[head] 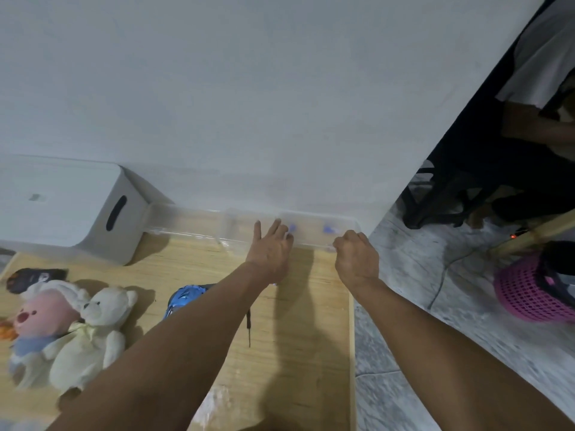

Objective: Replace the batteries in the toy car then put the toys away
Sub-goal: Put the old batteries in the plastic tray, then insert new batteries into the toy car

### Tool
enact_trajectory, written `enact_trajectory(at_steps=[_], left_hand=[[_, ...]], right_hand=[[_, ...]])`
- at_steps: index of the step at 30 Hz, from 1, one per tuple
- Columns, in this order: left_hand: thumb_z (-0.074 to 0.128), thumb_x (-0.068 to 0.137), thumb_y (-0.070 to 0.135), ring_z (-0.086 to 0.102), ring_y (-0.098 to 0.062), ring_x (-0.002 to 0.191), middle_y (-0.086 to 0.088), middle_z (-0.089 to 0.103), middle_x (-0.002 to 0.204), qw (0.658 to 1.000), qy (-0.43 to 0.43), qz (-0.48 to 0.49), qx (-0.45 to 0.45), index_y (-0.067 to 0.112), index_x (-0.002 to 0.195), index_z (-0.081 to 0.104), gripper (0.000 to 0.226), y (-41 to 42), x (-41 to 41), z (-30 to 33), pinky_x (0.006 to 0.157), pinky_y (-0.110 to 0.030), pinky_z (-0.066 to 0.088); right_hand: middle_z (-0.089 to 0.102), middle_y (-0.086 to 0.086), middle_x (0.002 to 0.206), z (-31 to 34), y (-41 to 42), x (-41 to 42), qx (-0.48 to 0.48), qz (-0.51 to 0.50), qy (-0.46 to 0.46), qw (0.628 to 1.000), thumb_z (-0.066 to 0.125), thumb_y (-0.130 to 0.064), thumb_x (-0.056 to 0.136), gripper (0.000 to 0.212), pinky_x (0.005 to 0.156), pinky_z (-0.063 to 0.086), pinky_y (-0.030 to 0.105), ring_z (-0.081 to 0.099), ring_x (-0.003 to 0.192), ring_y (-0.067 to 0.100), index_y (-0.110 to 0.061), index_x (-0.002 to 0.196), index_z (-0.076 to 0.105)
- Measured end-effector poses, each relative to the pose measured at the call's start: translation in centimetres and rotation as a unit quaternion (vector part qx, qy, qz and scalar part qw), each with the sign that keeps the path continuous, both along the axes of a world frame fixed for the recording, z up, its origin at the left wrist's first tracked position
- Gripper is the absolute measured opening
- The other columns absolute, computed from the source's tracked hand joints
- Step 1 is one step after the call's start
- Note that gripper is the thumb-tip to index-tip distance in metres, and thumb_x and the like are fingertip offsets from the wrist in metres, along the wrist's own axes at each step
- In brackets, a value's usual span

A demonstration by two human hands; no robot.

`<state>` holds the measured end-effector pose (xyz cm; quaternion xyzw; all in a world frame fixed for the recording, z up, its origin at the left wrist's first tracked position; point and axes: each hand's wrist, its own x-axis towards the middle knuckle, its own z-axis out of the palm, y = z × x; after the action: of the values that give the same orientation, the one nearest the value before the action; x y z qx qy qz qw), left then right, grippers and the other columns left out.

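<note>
1. surface [295, 337]: pale wood top, set against a white wall [249, 88].
2. clear plastic box [186, 222]: long and see-through, lying along the wall at the far edge of the surface; blurred blue shapes show inside near its right end, too unclear to name.
3. left hand [269, 250]: reaches to the box's near wall, fingers straight and spread, grip wide, holding nothing.
4. right hand [356, 253]: at the box's right end, fingers curled over its rim, grip narrow and closed on the box.
5. toy car [186, 298]: blue and shiny, on the surface, partly hidden under the left forearm, well short of the box.
6. white teddy bear [93, 334]: lying at the left of the surface.
7. pink plush toy [37, 318]: touching the bear's left side.
8. grey bin [77, 209]: with a slot handle, just left of the clear box.
9. pink basket [525, 293]: on the tiled floor at right.
</note>
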<state>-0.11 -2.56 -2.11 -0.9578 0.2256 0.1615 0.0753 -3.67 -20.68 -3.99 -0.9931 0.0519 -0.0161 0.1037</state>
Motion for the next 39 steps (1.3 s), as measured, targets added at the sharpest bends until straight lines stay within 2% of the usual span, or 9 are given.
enact_trajectory(at_steps=[6, 9, 12, 14, 20, 24, 33, 36, 39], left_hand=[[0.051, 0.090, 0.017, 0.002, -0.021, 0.149, -0.004, 0.019, 0.158, 0.997, -0.024, 0.010, -0.079, 0.015, 0.144, 0.032, 0.058, 2.5, -2.0, 0.2, 0.119, -0.050, -0.001], [0.066, 0.081, 0.018, 0.037, -0.031, 0.135, -0.011, 0.045, 0.141, 0.983, -0.096, 0.033, -0.152, 0.009, 0.132, 0.053, 0.053, 4.6, -3.3, 0.6, 0.116, -0.043, 0.019], [0.076, 0.055, -0.005, 0.063, -0.039, 0.089, -0.017, 0.065, 0.098, 0.951, -0.176, 0.084, -0.239, 0.000, 0.096, 0.070, 0.041, 7.6, -4.6, 0.3, 0.084, -0.046, 0.052], [0.075, 0.052, -0.007, 0.063, -0.038, 0.079, -0.017, 0.066, 0.090, 0.943, -0.173, 0.142, -0.247, -0.001, 0.091, 0.071, 0.039, 9.7, -5.8, -0.3, 0.070, -0.043, 0.055], [0.064, 0.086, 0.030, 0.048, -0.030, 0.117, -0.012, 0.052, 0.128, 0.927, -0.085, 0.319, -0.178, 0.008, 0.130, 0.054, 0.051, 14.4, -9.3, -0.8, 0.096, -0.042, 0.045], [0.068, 0.078, 0.054, 0.042, -0.027, 0.124, -0.009, 0.039, 0.135, 0.901, 0.009, 0.406, -0.154, 0.013, 0.138, 0.037, 0.079, 15.5, -10.7, -0.6, 0.096, -0.039, 0.044], [0.074, 0.076, 0.030, 0.050, -0.030, 0.116, -0.011, 0.044, 0.124, 0.858, 0.060, 0.473, -0.191, 0.012, 0.130, 0.036, 0.069, 16.6, -12.0, -0.9, 0.093, -0.039, 0.046], [0.075, 0.075, 0.026, 0.056, -0.025, 0.102, -0.008, 0.052, 0.110, 0.808, 0.037, 0.503, -0.305, 0.009, 0.121, 0.042, 0.060, 17.5, -11.4, 0.1, 0.086, -0.036, 0.049], [0.077, 0.078, 0.019, 0.058, -0.022, 0.086, -0.005, 0.058, 0.100, 0.680, 0.071, 0.557, -0.472, 0.003, 0.124, 0.046, 0.058, 18.4, -10.6, 1.9, 0.073, -0.032, 0.048]], right_hand=[[0.062, 0.008, 0.106, 1.3, 1.3, 0.1, -0.043, 0.008, 0.027, 0.999, 0.046, 0.009, 0.082, 0.037, 0.082, 0.041, 0.036, 0.053, 0.103, 0.029, -0.009, 0.108, 0.065], [0.065, 0.010, 0.105, 1.2, 3.2, 0.1, 0.013, 0.023, 0.012, 1.000, 0.047, 0.006, 0.082, 0.035, 0.083, 0.042, 0.036, 0.055, 0.101, 0.031, -0.011, 0.103, 0.070], [0.066, 0.006, 0.109, 1.2, 5.8, 0.0, 0.063, 0.051, 0.053, 0.995, 0.052, -0.003, 0.086, 0.033, 0.083, 0.048, 0.034, 0.060, 0.104, 0.028, -0.020, 0.107, 0.072], [0.068, 0.003, 0.113, 1.0, 7.6, -0.1, 0.092, 0.061, 0.090, 0.990, 0.055, -0.007, 0.086, 0.032, 0.085, 0.049, 0.032, 0.061, 0.106, 0.027, -0.025, 0.105, 0.072], [0.069, 0.004, 0.098, 0.1, 11.5, -0.7, 0.081, 0.074, 0.163, 0.980, 0.055, -0.005, 0.080, 0.026, 0.068, 0.045, 0.026, 0.062, 0.091, 0.029, -0.020, 0.092, 0.072], [0.067, 0.006, 0.096, -0.4, 12.6, -1.3, 0.027, 0.078, 0.183, 0.980, 0.057, -0.007, 0.084, 0.020, 0.070, 0.048, 0.030, 0.063, 0.088, 0.028, -0.019, 0.094, 0.068], [0.065, 0.007, 0.101, -0.1, 13.6, -1.8, 0.014, 0.063, 0.174, 0.983, 0.057, -0.012, 0.083, 0.018, 0.067, 0.041, 0.029, 0.060, 0.092, 0.030, -0.017, 0.099, 0.063], [0.064, 0.005, 0.095, 1.1, 14.0, -1.6, 0.074, 0.036, 0.137, 0.987, 0.061, -0.016, 0.079, 0.017, 0.065, 0.040, 0.028, 0.059, 0.088, 0.029, -0.018, 0.095, 0.064], [0.065, -0.001, 0.083, 2.4, 15.0, -1.4, 0.204, 0.004, 0.098, 0.974, 0.064, -0.018, 0.073, 0.010, 0.063, 0.045, 0.028, 0.060, 0.079, 0.023, -0.019, 0.083, 0.064]])
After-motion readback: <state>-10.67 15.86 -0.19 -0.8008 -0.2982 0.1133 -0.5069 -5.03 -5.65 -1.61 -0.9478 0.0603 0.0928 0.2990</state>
